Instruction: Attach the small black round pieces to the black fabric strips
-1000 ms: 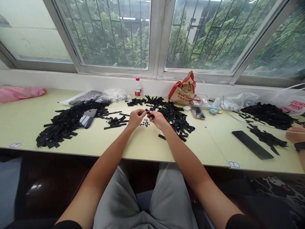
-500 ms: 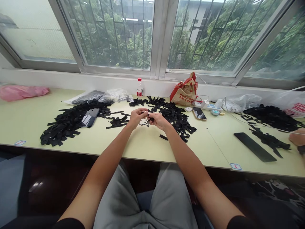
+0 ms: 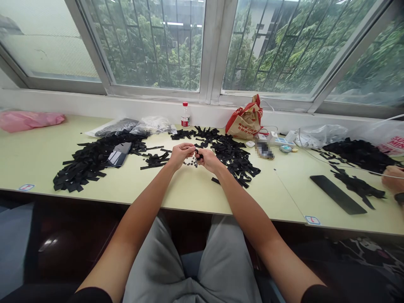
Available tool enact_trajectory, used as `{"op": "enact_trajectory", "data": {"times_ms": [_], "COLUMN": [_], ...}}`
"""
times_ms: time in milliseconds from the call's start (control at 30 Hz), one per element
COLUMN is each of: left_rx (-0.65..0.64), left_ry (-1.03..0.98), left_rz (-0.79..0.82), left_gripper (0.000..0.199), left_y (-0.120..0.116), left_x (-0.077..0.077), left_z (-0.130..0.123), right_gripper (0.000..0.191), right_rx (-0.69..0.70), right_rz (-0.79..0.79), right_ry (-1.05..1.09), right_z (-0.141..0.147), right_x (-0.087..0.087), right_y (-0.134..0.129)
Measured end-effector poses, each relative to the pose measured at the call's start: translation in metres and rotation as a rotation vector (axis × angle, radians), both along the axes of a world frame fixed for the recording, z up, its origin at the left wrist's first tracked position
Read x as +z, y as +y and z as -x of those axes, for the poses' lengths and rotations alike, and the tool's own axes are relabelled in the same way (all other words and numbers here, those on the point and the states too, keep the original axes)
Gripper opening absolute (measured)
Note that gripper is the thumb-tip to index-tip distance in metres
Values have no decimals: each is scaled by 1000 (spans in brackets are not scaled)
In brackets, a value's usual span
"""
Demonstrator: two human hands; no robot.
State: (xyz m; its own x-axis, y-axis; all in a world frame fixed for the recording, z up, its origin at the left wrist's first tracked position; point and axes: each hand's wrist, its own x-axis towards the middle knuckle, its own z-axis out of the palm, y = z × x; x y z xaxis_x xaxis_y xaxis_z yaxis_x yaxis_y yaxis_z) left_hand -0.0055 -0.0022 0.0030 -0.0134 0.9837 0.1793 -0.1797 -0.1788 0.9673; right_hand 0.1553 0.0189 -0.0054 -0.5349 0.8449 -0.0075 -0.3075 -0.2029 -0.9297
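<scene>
In the head view, both hands meet above the middle of the table. My right hand [image 3: 206,160] is closed around a black fabric strip [image 3: 198,155], folded or bunched at the fingertips. Against the strip's left end, my left hand [image 3: 182,154] is closed in a pinch; what lies between its fingertips is too small to make out. Small dark round pieces [image 3: 190,163] lie scattered on the table just beneath the hands. A loose pile of black strips [image 3: 232,153] spreads to the right of my right hand, and a few more strips [image 3: 156,160] lie left of my left hand.
A large heap of black strips [image 3: 82,162] partly covers a dark flat device [image 3: 120,154] at left. Behind stand a bottle [image 3: 185,115] and a paper bag [image 3: 244,121]. A phone [image 3: 264,150], cables and a power strip [image 3: 280,141] lie right. Another person's hand [image 3: 393,179] shows far right.
My left fingertips have shifted slightly and the black strip shows more between the hands. My right hand stays nearly in place.
</scene>
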Motion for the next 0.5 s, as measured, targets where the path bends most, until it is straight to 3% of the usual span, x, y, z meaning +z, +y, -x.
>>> {"op": "enact_trajectory", "data": {"times_ms": [300, 367, 500], "left_rx": [96, 207, 606], "left_ry": [46, 142, 571], "left_rz": [-3, -35, -146], "left_gripper": [34, 28, 14], "left_y": [3, 5, 7], "left_x": [-1, -2, -3], "left_z": [5, 12, 39], "right_gripper": [27, 27, 19], "right_rx": [-24, -41, -131], "right_rz": [81, 91, 172], "right_ry": [26, 12, -1], "right_z": [-4, -5, -9], "right_x": [2, 0, -2], "right_y": [-1, 1, 4]}}
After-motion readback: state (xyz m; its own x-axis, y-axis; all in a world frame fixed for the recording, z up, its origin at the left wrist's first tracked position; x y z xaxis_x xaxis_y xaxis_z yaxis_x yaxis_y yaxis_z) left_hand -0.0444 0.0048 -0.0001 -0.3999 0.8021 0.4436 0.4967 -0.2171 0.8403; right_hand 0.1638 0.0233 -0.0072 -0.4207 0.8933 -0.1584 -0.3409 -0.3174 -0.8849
